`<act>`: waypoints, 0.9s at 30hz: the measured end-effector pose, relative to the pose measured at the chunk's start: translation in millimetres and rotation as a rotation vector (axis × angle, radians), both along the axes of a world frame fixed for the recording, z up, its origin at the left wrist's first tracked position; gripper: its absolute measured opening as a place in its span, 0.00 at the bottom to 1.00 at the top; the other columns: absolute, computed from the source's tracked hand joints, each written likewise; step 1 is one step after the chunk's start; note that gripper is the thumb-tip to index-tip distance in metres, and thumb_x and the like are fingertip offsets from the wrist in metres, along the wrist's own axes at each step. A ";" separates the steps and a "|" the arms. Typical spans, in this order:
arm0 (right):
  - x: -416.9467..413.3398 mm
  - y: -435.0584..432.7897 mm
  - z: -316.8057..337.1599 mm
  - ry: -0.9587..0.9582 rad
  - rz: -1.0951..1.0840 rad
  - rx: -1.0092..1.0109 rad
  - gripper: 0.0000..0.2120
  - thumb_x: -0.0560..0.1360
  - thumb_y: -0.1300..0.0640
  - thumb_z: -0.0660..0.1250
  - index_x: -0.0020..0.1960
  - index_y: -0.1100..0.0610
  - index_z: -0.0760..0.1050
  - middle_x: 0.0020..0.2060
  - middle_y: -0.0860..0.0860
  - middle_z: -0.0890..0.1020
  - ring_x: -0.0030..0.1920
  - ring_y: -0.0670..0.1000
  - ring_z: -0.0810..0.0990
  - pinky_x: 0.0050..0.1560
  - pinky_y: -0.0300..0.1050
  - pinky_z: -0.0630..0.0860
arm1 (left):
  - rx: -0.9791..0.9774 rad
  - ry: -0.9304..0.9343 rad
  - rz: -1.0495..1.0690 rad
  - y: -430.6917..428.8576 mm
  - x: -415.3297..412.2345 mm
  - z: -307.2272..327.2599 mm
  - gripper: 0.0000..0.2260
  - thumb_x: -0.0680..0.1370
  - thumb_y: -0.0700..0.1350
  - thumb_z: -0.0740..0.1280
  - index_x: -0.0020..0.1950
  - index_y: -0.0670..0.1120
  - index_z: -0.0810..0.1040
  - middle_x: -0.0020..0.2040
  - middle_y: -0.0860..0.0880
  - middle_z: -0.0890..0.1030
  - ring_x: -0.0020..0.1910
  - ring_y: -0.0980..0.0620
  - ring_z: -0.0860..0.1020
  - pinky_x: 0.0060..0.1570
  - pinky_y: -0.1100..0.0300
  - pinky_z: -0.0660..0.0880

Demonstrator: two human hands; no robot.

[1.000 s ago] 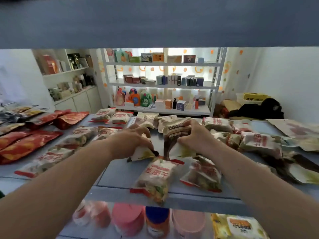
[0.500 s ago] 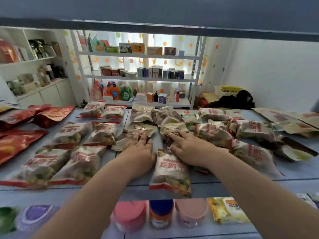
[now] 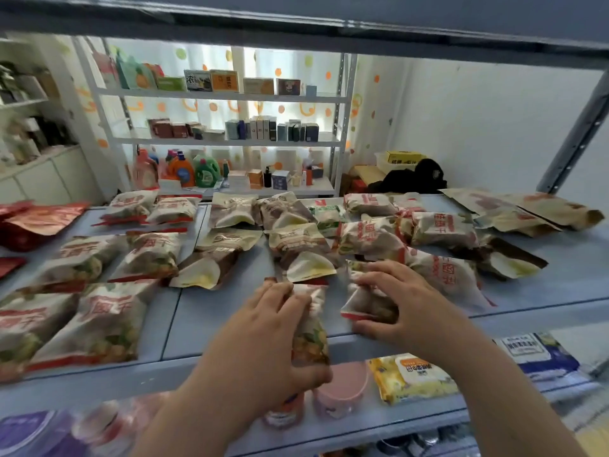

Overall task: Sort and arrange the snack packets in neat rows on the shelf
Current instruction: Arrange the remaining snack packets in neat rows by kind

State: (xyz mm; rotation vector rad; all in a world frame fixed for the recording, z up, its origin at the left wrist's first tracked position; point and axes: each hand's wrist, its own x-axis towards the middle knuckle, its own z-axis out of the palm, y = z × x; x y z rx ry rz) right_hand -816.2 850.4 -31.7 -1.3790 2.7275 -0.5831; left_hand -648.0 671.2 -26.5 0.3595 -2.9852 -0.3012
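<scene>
Many snack packets lie on the blue shelf (image 3: 211, 311). At the front edge, my left hand (image 3: 263, 334) grips a white packet with red print (image 3: 311, 328) that hangs partly over the edge. My right hand (image 3: 392, 305) pinches a second, crumpled white-and-red packet (image 3: 365, 300) just to its right. Tidy rows of matching white packets (image 3: 99, 321) fill the left part of the shelf. Brown-and-cream packets (image 3: 217, 255) sit in the middle. A loose pile of white packets (image 3: 438, 232) covers the right side.
Red foil packets (image 3: 36, 222) lie at the far left. Flat brown pouches (image 3: 524, 212) lie at the far right, by a grey upright post (image 3: 573, 133). The lower shelf holds pink tubs (image 3: 342, 387) and a yellow wipes pack (image 3: 412, 377). An upper shelf board (image 3: 296, 24) hangs overhead.
Both hands pulled back from the brown packets toward the shelf's front edge. The left hand took hold of the front white packet, the right one picked up a crumpled packet.
</scene>
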 end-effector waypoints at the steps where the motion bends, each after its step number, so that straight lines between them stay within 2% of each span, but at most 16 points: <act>1: 0.0 2.0 -0.3 0.003 0.021 -0.021 0.31 0.67 0.33 0.69 0.68 0.38 0.69 0.68 0.35 0.64 0.68 0.41 0.64 0.70 0.41 0.65 | -0.018 0.026 0.001 2.5 0.8 -1.8 0.44 0.69 0.70 0.67 0.78 0.59 0.49 0.78 0.57 0.50 0.78 0.53 0.48 0.74 0.60 0.51; 3: 1.1 6.3 -0.4 0.024 0.047 -0.080 0.23 0.67 0.38 0.68 0.61 0.39 0.72 0.62 0.34 0.69 0.62 0.39 0.69 0.64 0.37 0.70 | -0.042 0.092 -0.007 6.5 3.4 -4.0 0.37 0.74 0.58 0.69 0.76 0.59 0.52 0.77 0.58 0.53 0.76 0.55 0.53 0.71 0.65 0.54; 5: 2.8 9.4 1.2 0.038 0.046 -0.141 0.16 0.66 0.40 0.65 0.54 0.41 0.72 0.56 0.34 0.72 0.57 0.39 0.73 0.57 0.38 0.75 | -0.013 0.136 0.004 6.8 9.5 -5.0 0.31 0.75 0.50 0.68 0.74 0.61 0.56 0.75 0.60 0.56 0.74 0.58 0.58 0.68 0.67 0.60; 8: 0.7 11.7 3.5 0.086 0.070 -0.116 0.15 0.67 0.37 0.64 0.51 0.40 0.71 0.54 0.33 0.72 0.56 0.38 0.72 0.53 0.37 0.75 | 0.046 0.154 0.007 6.0 21.4 -3.6 0.30 0.74 0.48 0.67 0.72 0.61 0.59 0.75 0.62 0.58 0.71 0.58 0.64 0.65 0.65 0.66; 10: -2.0 10.9 8.1 0.118 0.077 -0.065 0.18 0.68 0.30 0.61 0.50 0.40 0.72 0.56 0.32 0.72 0.57 0.37 0.71 0.57 0.37 0.72 | 0.054 0.162 0.014 3.0 31.5 -2.5 0.31 0.76 0.49 0.66 0.74 0.64 0.56 0.76 0.65 0.55 0.71 0.61 0.64 0.65 0.65 0.66; 11: -4.3 8.9 11.3 0.134 0.066 -0.058 0.20 0.68 0.28 0.58 0.50 0.39 0.72 0.59 0.33 0.71 0.60 0.37 0.70 0.61 0.40 0.70 | 0.046 0.148 0.026 1.1 37.1 -0.9 0.33 0.76 0.50 0.66 0.75 0.65 0.54 0.75 0.67 0.54 0.72 0.61 0.63 0.67 0.65 0.65; 13: -7.9 1.7 19.8 0.146 0.026 -0.050 0.26 0.67 0.25 0.54 0.57 0.37 0.72 0.69 0.37 0.68 0.71 0.43 0.63 0.70 0.51 0.65 | 0.008 0.194 0.035 -4.0 45.4 6.6 0.39 0.71 0.47 0.72 0.77 0.63 0.57 0.75 0.65 0.60 0.71 0.56 0.68 0.64 0.57 0.73; 14: -9.7 -2.6 23.7 0.124 0.012 -0.007 0.30 0.67 0.23 0.53 0.64 0.35 0.69 0.73 0.39 0.63 0.76 0.45 0.57 0.74 0.56 0.61 | -0.008 0.223 0.060 -7.5 48.6 9.3 0.41 0.67 0.45 0.76 0.76 0.61 0.62 0.74 0.60 0.66 0.68 0.52 0.74 0.58 0.52 0.78; 16: -13.1 -11.6 26.0 0.037 -0.009 0.161 0.37 0.68 0.23 0.55 0.74 0.34 0.58 0.78 0.41 0.53 0.79 0.49 0.46 0.76 0.58 0.52 | -0.079 0.245 0.137 -13.6 46.8 8.7 0.46 0.61 0.41 0.79 0.76 0.57 0.64 0.71 0.53 0.73 0.63 0.45 0.77 0.50 0.46 0.80; 18: -13.7 -17.4 20.8 0.007 -0.011 0.284 0.39 0.70 0.24 0.57 0.77 0.35 0.52 0.79 0.42 0.53 0.79 0.50 0.45 0.76 0.57 0.48 | -0.138 0.189 0.163 -18.3 34.9 6.4 0.47 0.61 0.40 0.79 0.76 0.58 0.62 0.71 0.50 0.74 0.65 0.43 0.76 0.52 0.46 0.79; 20: -11.9 -17.1 15.2 0.025 -0.023 0.255 0.38 0.72 0.27 0.58 0.77 0.36 0.53 0.78 0.43 0.58 0.79 0.50 0.49 0.76 0.54 0.50 | -0.130 0.146 0.144 -22.5 21.4 -2.8 0.45 0.67 0.43 0.76 0.78 0.62 0.57 0.74 0.51 0.70 0.71 0.44 0.70 0.61 0.47 0.76; 22: -8.3 -14.3 13.3 0.059 -0.048 0.213 0.37 0.73 0.28 0.59 0.78 0.37 0.54 0.76 0.43 0.61 0.77 0.50 0.56 0.75 0.51 0.55 | -0.095 0.125 0.117 -28.4 15.7 -15.7 0.40 0.75 0.49 0.70 0.78 0.66 0.48 0.79 0.55 0.58 0.77 0.48 0.58 0.71 0.49 0.67; 24: -7.7 -11.6 12.1 0.079 -0.066 0.203 0.36 0.73 0.30 0.59 0.78 0.37 0.54 0.75 0.43 0.63 0.74 0.49 0.61 0.72 0.49 0.60 | -0.041 0.115 0.117 -32.3 16.1 -21.1 0.37 0.76 0.58 0.66 0.78 0.67 0.47 0.80 0.58 0.52 0.78 0.51 0.53 0.75 0.51 0.61; 27: -10.8 -13.5 10.5 0.043 -0.052 0.188 0.33 0.73 0.36 0.62 0.76 0.37 0.58 0.69 0.42 0.69 0.69 0.48 0.66 0.70 0.48 0.65 | -0.039 0.107 0.111 -33.2 18.2 -20.6 0.37 0.72 0.73 0.59 0.77 0.67 0.47 0.80 0.60 0.50 0.79 0.51 0.49 0.76 0.51 0.57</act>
